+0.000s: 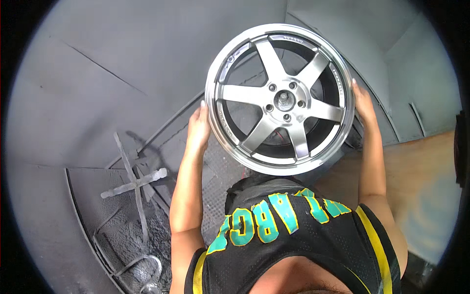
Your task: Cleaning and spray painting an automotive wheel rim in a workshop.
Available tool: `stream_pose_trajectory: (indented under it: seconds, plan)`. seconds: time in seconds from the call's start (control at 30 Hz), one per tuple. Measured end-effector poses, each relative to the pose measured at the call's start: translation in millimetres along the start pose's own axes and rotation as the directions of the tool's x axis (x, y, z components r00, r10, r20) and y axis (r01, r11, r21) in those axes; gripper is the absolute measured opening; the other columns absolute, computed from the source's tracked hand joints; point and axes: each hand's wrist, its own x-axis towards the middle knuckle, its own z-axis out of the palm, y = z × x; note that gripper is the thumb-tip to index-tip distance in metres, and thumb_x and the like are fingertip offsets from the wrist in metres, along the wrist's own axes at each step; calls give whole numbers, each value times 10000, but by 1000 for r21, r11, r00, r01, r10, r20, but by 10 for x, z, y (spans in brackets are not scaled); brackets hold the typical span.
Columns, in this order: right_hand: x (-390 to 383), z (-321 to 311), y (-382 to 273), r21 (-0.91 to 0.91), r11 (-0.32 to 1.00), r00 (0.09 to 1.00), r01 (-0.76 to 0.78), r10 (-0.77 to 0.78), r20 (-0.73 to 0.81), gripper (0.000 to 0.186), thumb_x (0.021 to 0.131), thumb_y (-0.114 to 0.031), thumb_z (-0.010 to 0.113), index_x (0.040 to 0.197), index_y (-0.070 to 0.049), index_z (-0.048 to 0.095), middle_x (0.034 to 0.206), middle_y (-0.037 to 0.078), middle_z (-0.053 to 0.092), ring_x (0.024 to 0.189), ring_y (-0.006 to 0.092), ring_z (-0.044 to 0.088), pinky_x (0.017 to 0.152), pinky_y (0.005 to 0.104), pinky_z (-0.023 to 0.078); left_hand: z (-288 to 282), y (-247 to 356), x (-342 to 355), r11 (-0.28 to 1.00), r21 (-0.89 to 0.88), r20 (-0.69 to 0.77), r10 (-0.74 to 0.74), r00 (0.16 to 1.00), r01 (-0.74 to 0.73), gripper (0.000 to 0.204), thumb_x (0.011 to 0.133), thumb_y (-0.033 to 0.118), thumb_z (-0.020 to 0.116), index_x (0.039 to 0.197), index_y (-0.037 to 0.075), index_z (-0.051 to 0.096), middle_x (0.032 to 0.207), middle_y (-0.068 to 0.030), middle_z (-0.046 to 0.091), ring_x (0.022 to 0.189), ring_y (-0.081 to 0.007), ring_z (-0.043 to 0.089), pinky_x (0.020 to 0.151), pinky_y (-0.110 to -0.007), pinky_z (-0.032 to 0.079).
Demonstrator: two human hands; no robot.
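Both hands clamped on the rim of a silver alloy wheel [280,99]: left hand [198,128] pressed flat against its left edge, fingers pointing up along the polished lip; right hand [364,104] cupped around its right edge, fingertips on the outer lip. Wheel held up in front of the chest, face toward the camera, six broad spokes spreading from a hub with bolt holes, dark barrel visible between the spokes. Below the wheel, a black mesh jersey [298,235] with yellow stripes and green lettering. Behind and around, grey coated walls [122,59] of a booth. Lower left, well apart from the hands, a cross-shaped metal stand [134,183] caked in grey, on a grated floor [218,171]. At right, a brownish panel [421,181].
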Motion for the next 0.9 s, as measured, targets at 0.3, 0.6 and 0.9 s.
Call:
stream_pose_trajectory:
  seconds: [0.3, 0.6, 0.9]
  plan:
    - [1021, 269, -159, 72, 989, 968, -126, 106, 229, 830, 1026, -622, 530, 1348, 140, 599, 1202, 236, 708, 1085, 285, 680, 996, 366, 502, 203, 136, 746, 983, 179, -13, -40, 999, 42, 587, 1109, 439, 456, 1259, -93, 653, 1067, -149, 722, 975, -201, 652, 898, -345, 505]
    - [1427, 313, 570, 311, 922, 973, -231, 223, 62, 743, 1051, -603, 507, 1250, 94, 670, 1151, 200, 716, 973, 236, 700, 912, 333, 534, 517, -157, 365, 989, 129, 9, -75, 997, 74, 568, 1119, 443, 447, 1264, -77, 624, 1028, -105, 698, 938, -188, 646, 895, -343, 508]
    - [769, 1213, 2614, 336, 828, 887, -449, 367, 280, 681, 1021, -572, 527, 1352, 15, 621, 1163, 162, 708, 867, 243, 695, 740, 374, 570, -237, -1793, -899, 923, 293, 0, -259, 966, 248, 495, 1067, 410, 561, 1299, -22, 636, 1063, -129, 723, 974, -230, 687, 917, -363, 529]
